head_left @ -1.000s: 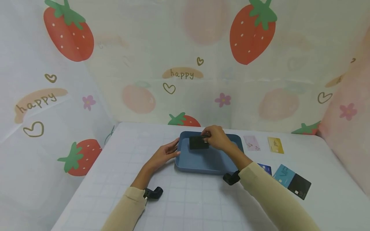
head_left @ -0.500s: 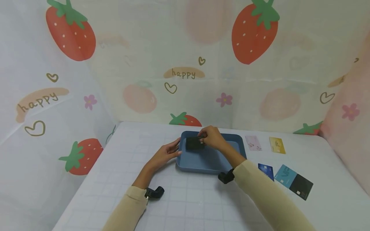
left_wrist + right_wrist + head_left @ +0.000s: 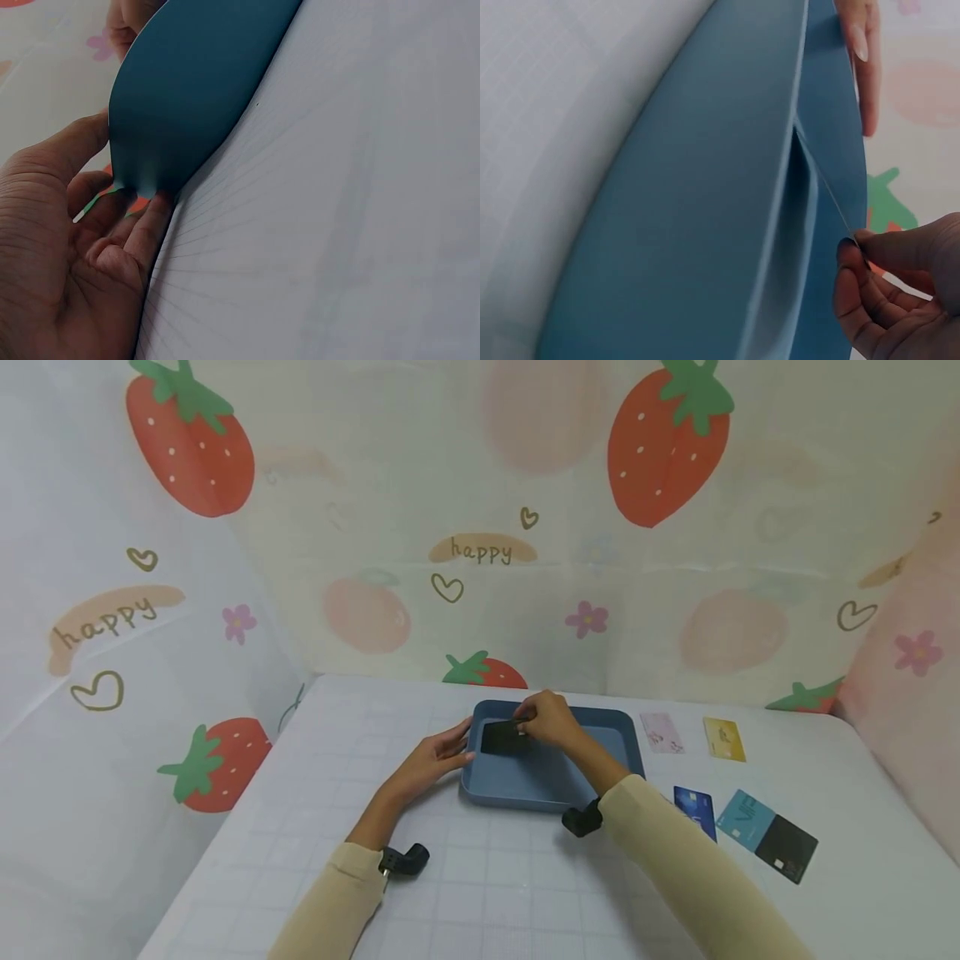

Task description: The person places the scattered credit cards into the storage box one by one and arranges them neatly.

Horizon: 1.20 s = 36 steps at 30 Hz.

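A dark card (image 3: 501, 737), its face plain in the head view, is over the left part of a blue tray (image 3: 543, 789). My right hand (image 3: 551, 720) pinches the card's right end between thumb and fingers. From the right wrist, the card (image 3: 832, 193) shows as a thin edge slanting down toward the tray, pinched by my right hand (image 3: 900, 289). Whether its whole underside touches the tray floor is hidden. My left hand (image 3: 426, 766) rests against the tray's left wall, fingers spread along it. In the left wrist view, thumb and fingertips of the left hand (image 3: 82, 247) touch the tray's outer side.
Right of the tray lie a pink card (image 3: 662, 733), a gold card (image 3: 724, 739) and a blue card (image 3: 696, 811). A teal card (image 3: 746, 820) meets a black card (image 3: 787, 848) farther right. A printed cloth (image 3: 375, 527) hangs behind the white table (image 3: 480, 893).
My right hand has brought the dark card left and lower into the tray, and the card has tilted flatter. My left hand has stayed at the tray's left side.
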### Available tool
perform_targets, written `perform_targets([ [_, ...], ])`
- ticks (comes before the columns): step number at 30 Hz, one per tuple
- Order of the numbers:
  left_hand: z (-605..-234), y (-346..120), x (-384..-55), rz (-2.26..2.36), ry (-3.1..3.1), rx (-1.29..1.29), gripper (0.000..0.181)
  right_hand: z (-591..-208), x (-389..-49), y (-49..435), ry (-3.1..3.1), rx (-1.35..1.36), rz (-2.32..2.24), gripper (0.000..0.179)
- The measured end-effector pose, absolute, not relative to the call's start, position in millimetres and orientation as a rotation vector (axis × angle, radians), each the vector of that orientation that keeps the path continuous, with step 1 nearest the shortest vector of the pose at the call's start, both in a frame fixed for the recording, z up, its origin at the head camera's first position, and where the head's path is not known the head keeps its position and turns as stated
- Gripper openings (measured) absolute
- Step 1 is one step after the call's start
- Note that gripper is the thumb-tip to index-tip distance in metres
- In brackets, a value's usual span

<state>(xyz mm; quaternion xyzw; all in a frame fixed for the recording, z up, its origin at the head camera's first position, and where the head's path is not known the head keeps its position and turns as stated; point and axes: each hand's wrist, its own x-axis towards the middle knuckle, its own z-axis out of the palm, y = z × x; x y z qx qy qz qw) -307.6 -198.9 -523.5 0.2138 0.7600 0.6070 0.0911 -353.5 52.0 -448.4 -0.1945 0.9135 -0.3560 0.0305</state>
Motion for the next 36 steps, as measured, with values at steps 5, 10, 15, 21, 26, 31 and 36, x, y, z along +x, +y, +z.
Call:
perform_targets([
  [5, -524.4, -198.9, -307.9, 1.808, 2.254, 0.650, 0.070, -450.9, -352.8, 48.3, 2.813, -0.554, -1.129, 0.017],
  [10, -523.5, -198.6, -308.3, 1.796, 2.260, 0.674, 0.069, -451.0, -352.2, 45.5, 2.817, -0.514, -1.123, 0.020],
  [15, -522.2, -199.4, -307.4, 1.789, 2.266, 0.655, 0.070, -450.3, -351.9, 44.7, 2.826, -0.503, -1.102, 0.021],
  [21, -522.0, -199.7, -306.4, 1.780, 2.264, 0.654, 0.069, -450.8, -351.1, 44.8, 2.838, -0.497, -1.065, 0.022],
  [26, -522.1, -198.8, -305.4, 1.786, 2.273, 0.631, 0.069, -452.7, -351.3, 45.3, 2.842, -0.485, -1.054, 0.022],
  [31, -522.1, -198.2, -305.3, 1.785, 2.265, 0.629, 0.070, -453.6, -351.7, 45.9, 2.848, -0.468, -1.033, 0.023],
  [36, -522.5, -197.6, -305.2, 1.792, 2.259, 0.622, 0.069, -454.5, -352.6, 47.8, 2.852, -0.477, -1.003, 0.024],
])
